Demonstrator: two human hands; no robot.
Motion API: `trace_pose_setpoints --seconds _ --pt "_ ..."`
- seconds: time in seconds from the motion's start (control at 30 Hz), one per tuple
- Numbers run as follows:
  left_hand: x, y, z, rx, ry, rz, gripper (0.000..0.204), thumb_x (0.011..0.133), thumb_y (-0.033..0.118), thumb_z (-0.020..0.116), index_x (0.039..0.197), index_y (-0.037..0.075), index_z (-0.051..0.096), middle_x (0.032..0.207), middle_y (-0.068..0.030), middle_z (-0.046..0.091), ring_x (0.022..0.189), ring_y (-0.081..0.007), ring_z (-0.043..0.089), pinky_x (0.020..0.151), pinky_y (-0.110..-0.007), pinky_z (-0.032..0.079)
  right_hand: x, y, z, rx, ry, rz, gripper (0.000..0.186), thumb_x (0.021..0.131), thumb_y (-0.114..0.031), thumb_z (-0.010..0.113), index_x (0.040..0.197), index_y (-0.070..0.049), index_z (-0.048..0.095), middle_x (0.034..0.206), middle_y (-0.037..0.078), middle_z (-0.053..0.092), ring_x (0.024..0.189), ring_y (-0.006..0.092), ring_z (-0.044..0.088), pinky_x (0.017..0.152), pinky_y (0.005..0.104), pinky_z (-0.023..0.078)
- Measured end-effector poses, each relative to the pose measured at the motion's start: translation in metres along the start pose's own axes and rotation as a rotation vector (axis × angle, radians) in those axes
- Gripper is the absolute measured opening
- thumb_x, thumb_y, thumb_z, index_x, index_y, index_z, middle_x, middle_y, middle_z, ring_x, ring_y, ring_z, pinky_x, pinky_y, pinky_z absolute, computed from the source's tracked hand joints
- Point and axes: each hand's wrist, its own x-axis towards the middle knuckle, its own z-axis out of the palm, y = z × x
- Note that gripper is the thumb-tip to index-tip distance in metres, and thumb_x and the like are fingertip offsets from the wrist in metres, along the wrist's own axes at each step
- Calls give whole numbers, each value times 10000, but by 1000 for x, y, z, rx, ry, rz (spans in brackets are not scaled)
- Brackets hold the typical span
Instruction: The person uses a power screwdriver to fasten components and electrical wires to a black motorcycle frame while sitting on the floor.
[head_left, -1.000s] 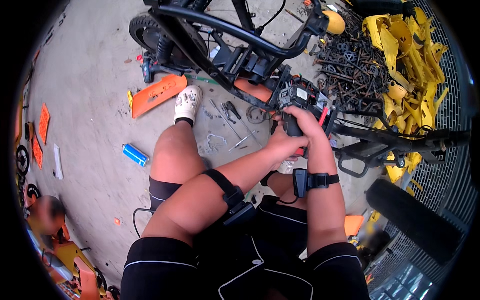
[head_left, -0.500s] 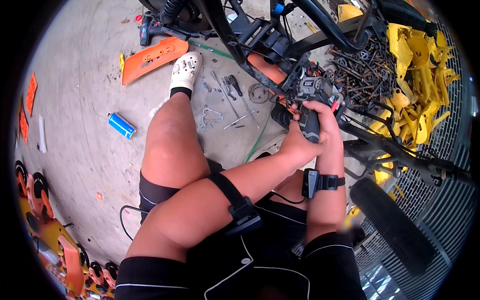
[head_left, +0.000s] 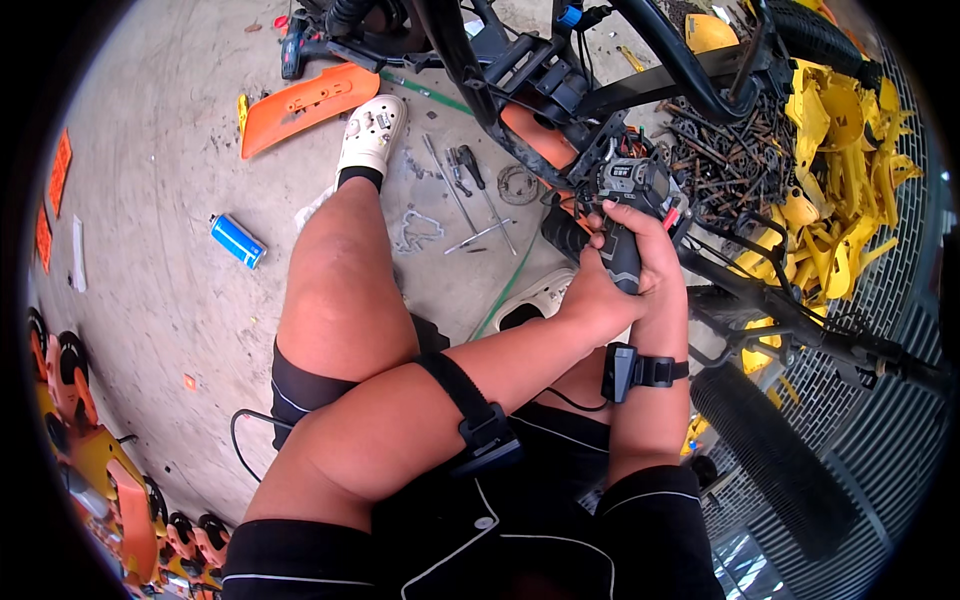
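My left hand (head_left: 600, 290) and my right hand (head_left: 648, 238) are wrapped round the grey-and-black handle of a power tool (head_left: 620, 258). Its bulky head (head_left: 625, 180) points away from me, against the open electronics housing of a black scooter frame (head_left: 710, 90); my fingers hide part of the grip, and the working tip is unclear. Just left of this housing show an orange panel (head_left: 535, 135) and loose cables. On the floor left of my hands lie screwdrivers (head_left: 470, 165), metal rods (head_left: 445, 180), a coil of wire (head_left: 515, 185) and a silver bracket (head_left: 418, 233).
A blue can (head_left: 236, 240), an orange panel (head_left: 305, 105) and a drill (head_left: 293, 50) lie around my outstretched left leg. At right are piled rusty metal parts (head_left: 720, 150), broken yellow plastic (head_left: 840, 190) and a black tyre-like roll (head_left: 770, 460). Orange-and-yellow scooters (head_left: 95, 430) line the lower left.
The view has shifted, so the floor and scooter frame sit higher. My hands and the tool have moved slightly rightward in the picture, with both hands still gripping it.
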Motion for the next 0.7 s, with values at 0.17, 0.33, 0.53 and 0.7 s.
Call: trace_pose_setpoints --seconds 0.17,0.33,0.53,0.7 --pt "0 -1 0 28 6 2 968 660 158 835 1423 -49 276 1304 -193 533 1226 -277 572 1025 -355 465 0 1 0 -34 11 -22 174 915 -144 692 982 12 656 812 88 668 632 190 644 540 298 540" --pt "3 -6 2 41 22 2 970 662 158 836 1424 -52 274 1303 -193 532 1227 -279 571 1029 -357 464 -2 1 1 -53 33 -26 176 902 -132 691 976 24 654 826 105 680 640 203 663 552 306 551" --pt "4 -12 2 39 21 -18 973 661 154 832 1428 -50 269 1296 -191 532 1218 -277 573 1027 -357 467 -3 4 -1 -81 74 -31 179 896 -96 647 1002 46 620 864 131 667 663 209 643 609 322 559" --pt "4 -11 1 80 19 -23 966 672 152 820 1429 -55 256 1292 -198 532 1206 -280 579 1014 -358 474 -2 6 -1 -94 63 -45 186 892 -101 654 994 52 624 866 129 672 661 203 648 610 320 565"
